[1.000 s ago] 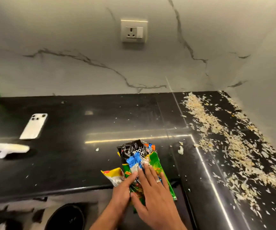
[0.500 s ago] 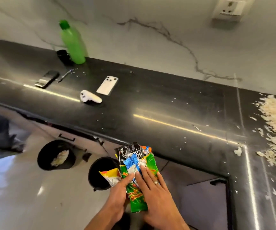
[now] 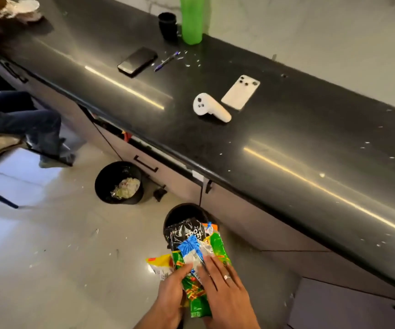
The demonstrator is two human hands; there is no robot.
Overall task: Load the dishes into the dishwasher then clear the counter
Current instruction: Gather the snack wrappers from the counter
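Observation:
A stack of empty snack wrappers [image 3: 198, 252], black, blue, green and yellow, is sandwiched between my two hands over the floor. My left hand [image 3: 171, 290] holds the stack from below, its thumb curled over the top. My right hand [image 3: 225, 288] presses flat on top with straight fingers and wears a ring. The wrappers' far end hangs over the rim of a black bin [image 3: 179, 213] that stands against the cabinets. The black counter [image 3: 286, 150] runs diagonally across the view above the bin.
On the counter lie a white phone [image 3: 240, 92], a white controller [image 3: 210, 110], a black phone [image 3: 137, 61], a pen [image 3: 166, 61], a black cup [image 3: 167, 25] and a green bottle [image 3: 191, 20]. A second black bin [image 3: 101, 186] holds rubbish. A seated person's legs [image 3: 25, 124] are at the left.
Both hands have carried the wrappers off the counter, leftward and down over the floor to the nearer black bin. My view has swung left and down.

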